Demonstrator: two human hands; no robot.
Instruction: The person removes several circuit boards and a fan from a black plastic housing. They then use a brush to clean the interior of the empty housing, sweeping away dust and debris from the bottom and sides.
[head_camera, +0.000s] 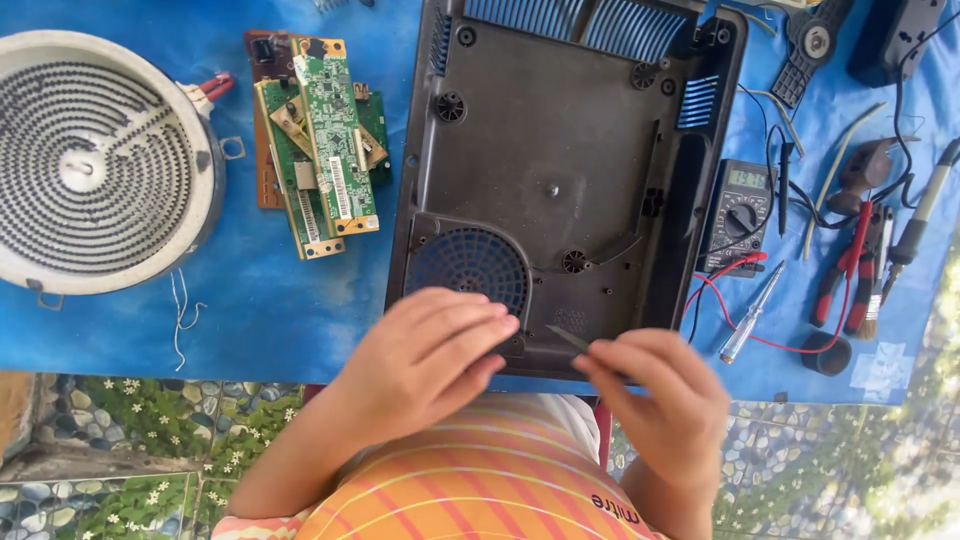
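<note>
Overhead view from a head-worn camera of a person in an orange striped shirt working at a table covered with a blue cloth (270, 310). Both forearms reach up from the bottom edge toward a dark grey plastic appliance housing (560, 170) that lies open side up in the middle of the cloth.

The left hand (425, 360) is palm down, wrist slightly bent, fingers close together and curled over the housing's near edge, just below its round fan grille (468, 265). Whether it grips anything beneath cannot be told.

The right hand (665, 385) sits just beside it at the same edge, fingers bunched and pinched on a thin dark pointed tool (568, 337) (perhaps tweezers or a small screwdriver tip), which slants up and left onto the housing's lower rim.

To the left lie a round white coil heating element (95, 160) and a stack of green circuit boards (320, 140). To the right of the housing rest a multimeter (738, 215) with red and black leads, a clear-handled screwdriver (750, 315), red-handled pliers (845, 270) and a soldering iron (925, 215)
</note>
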